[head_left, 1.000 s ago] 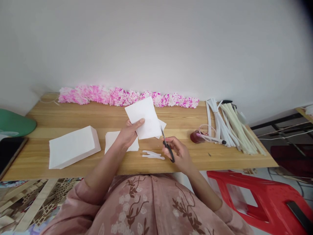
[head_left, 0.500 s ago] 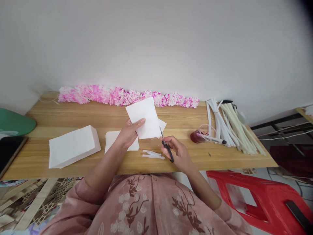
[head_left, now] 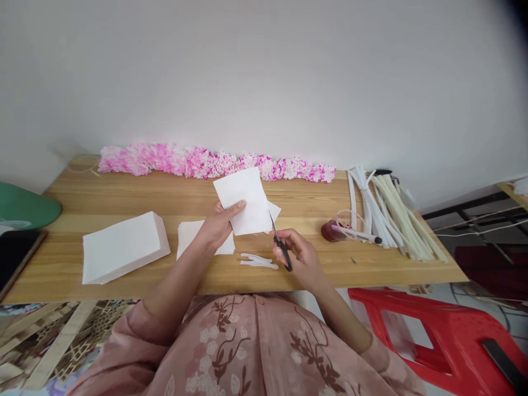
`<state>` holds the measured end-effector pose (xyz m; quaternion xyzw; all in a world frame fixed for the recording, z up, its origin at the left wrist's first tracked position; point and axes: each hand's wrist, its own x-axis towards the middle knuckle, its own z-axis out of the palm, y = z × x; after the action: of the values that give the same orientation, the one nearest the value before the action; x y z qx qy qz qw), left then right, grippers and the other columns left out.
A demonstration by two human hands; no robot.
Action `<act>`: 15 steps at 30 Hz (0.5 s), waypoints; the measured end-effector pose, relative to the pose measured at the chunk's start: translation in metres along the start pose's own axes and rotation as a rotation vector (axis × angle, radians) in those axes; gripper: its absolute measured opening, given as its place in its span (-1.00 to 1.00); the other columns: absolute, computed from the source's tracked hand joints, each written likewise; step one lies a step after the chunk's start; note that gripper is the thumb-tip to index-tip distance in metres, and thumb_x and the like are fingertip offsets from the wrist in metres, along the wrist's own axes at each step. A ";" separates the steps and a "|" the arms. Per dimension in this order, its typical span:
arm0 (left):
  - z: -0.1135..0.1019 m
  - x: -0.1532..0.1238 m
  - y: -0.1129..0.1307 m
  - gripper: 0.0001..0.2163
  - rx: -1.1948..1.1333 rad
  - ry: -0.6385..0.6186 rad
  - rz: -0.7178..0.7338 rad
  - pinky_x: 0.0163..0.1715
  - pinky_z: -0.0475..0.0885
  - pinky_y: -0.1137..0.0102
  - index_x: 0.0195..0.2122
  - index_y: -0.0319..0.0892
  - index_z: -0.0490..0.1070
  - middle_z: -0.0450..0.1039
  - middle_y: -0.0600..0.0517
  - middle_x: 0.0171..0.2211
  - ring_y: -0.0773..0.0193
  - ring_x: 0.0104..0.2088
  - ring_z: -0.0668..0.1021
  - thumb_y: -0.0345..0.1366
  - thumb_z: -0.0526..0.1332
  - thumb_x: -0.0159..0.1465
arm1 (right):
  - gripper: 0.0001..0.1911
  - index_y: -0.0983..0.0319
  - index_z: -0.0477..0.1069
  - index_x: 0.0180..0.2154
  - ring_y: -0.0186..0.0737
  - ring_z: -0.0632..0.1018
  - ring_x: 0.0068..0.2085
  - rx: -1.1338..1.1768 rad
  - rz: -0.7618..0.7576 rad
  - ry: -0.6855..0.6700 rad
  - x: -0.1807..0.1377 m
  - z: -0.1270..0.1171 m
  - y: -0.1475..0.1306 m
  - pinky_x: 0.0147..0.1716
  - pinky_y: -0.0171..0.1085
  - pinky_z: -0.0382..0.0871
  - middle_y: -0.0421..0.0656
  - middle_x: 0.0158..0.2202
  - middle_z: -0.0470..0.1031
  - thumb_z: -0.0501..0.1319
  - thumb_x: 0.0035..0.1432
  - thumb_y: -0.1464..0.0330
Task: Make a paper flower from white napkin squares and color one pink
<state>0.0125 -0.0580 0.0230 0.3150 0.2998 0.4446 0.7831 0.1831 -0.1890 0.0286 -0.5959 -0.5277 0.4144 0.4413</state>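
Observation:
My left hand (head_left: 223, 223) pinches a square of white paper (head_left: 249, 192) over the table, thumb on top and fingers beneath. My right hand (head_left: 299, 256) is closed round the handles of black-handled scissors (head_left: 282, 253), whose blades point up along the paper's right edge. Whether the blades touch the paper I cannot tell. Behind the held square, a corner of another white sheet (head_left: 274, 210) shows. Under my left wrist lies a pile of white paper squares (head_left: 190, 234), partly covered by the hand. Thin white strips (head_left: 258, 260) rest on the table between my hands.
A thick white paper block (head_left: 124, 245) sits at left, near a phone (head_left: 18, 256) and a green object (head_left: 28, 206). Pink-and-white ruffled flowers (head_left: 198, 160) line the wall. At right are a dark red jar (head_left: 331, 231), white and cream strip bundles (head_left: 396, 214) and a red stool (head_left: 449, 330).
The held paper has dipped slightly lower. The scissors have shifted a little, and both hands stay in nearly the same place.

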 end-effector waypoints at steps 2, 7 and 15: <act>0.001 0.000 0.000 -0.62 -0.003 0.008 0.002 0.05 0.51 0.16 -0.21 -0.23 0.59 0.65 -0.12 -0.15 0.00 -0.09 0.65 -0.22 0.53 -0.05 | -0.72 0.18 0.39 -0.15 -0.34 0.34 -0.46 -0.003 0.000 0.005 0.000 0.000 0.000 -0.40 -0.31 0.24 -0.29 -0.50 0.34 0.25 0.17 0.16; 0.000 0.000 0.000 -0.61 -0.005 0.014 0.004 0.06 0.51 0.17 -0.20 -0.23 0.58 0.65 -0.11 -0.15 0.00 -0.07 0.64 -0.22 0.53 -0.05 | -0.73 0.19 0.39 -0.15 -0.35 0.34 -0.48 0.005 -0.009 0.025 0.000 0.001 0.001 -0.42 -0.32 0.22 -0.31 -0.52 0.32 0.25 0.16 0.18; -0.001 -0.001 0.001 -0.57 0.004 0.008 -0.022 -0.03 0.55 0.19 -0.14 -0.23 0.58 0.64 -0.11 -0.13 0.03 -0.15 0.66 -0.25 0.53 -0.06 | -0.73 0.20 0.42 -0.16 -0.35 0.37 -0.47 -0.035 -0.005 0.046 -0.001 -0.001 0.002 -0.42 -0.33 0.26 -0.30 -0.51 0.35 0.27 0.14 0.19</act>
<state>0.0111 -0.0583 0.0235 0.3114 0.3071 0.4368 0.7861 0.1844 -0.1898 0.0267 -0.6115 -0.5260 0.3904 0.4438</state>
